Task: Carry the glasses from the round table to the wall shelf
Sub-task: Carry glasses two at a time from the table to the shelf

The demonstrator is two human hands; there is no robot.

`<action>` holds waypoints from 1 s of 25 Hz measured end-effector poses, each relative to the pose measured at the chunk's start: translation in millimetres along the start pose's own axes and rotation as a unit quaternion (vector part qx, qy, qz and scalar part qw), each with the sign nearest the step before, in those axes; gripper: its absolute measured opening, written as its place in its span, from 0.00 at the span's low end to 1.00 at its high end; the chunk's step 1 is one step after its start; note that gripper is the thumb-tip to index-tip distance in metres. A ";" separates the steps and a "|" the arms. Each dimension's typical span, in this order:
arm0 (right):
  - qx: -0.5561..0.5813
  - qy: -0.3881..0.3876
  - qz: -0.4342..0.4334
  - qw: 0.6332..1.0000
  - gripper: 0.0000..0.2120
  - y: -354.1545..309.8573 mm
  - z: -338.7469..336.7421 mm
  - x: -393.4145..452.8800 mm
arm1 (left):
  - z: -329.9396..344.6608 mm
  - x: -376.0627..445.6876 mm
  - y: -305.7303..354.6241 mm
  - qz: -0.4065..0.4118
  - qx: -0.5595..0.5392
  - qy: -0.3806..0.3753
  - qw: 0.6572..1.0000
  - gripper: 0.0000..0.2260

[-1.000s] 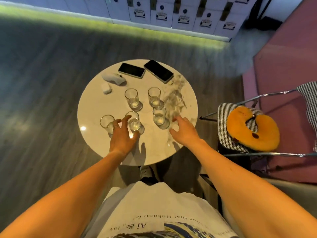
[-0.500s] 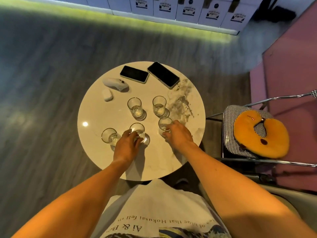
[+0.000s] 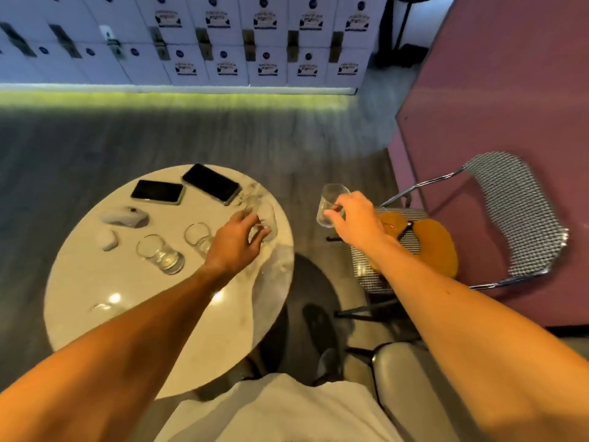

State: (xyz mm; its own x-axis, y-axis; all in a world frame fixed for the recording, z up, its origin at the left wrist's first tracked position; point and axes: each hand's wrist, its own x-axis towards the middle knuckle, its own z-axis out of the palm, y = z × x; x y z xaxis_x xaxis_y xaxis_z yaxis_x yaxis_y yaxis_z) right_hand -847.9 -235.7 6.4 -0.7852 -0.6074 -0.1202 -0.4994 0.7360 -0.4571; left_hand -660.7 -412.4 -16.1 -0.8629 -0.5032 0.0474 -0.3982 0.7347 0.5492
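Note:
My right hand [image 3: 357,220] holds a clear glass [image 3: 330,204] in the air, past the right edge of the round white table [image 3: 95,279]. My left hand [image 3: 236,240] grips a second clear glass [image 3: 267,221], lifted above the table's right side and blurred. Two more glasses stand on the table: one [image 3: 159,253] in the middle and one [image 3: 199,237] just left of my left hand. A third glass [image 3: 102,309] sits at the near left, partly hidden by my left forearm. No wall shelf is in view.
Two black phones [image 3: 157,192] [image 3: 211,183], a white mouse [image 3: 126,215] and a small white case [image 3: 106,239] lie at the table's far side. A checked chair [image 3: 516,212] with an orange neck pillow [image 3: 427,247] stands to the right against a pink wall [image 3: 510,90]. White boxes [image 3: 223,43] line the far wall.
Both hands closed on glasses and lifted them off the table. The right hand carried its glass rightward past the table edge; my view swung up and to the right.

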 end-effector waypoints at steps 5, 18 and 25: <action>-0.009 0.017 -0.029 0.999 0.13 43.8 -78.0 40.1 | 5.2 87.5 80.1 0.028 0.023 -0.008 0.999 0.15; -0.015 0.007 -0.086 0.996 0.13 -14.5 -114.7 205.2 | -54.7 251.0 68.0 0.005 0.027 -0.001 1.000 0.14; -0.032 -0.044 -0.150 0.987 0.13 -52.3 -111.8 366.2 | -63.5 377.4 16.6 -0.051 0.061 0.014 0.997 0.13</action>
State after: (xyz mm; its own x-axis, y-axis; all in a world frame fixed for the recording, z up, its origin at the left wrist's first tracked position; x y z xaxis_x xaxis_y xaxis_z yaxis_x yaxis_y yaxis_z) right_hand -1150.3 -463.2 84.8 -0.5653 -0.8223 -0.0655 -0.7289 0.5351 -0.4271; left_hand -973.1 -619.0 63.9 -0.8081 -0.5887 0.0208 -0.5194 0.7288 0.4463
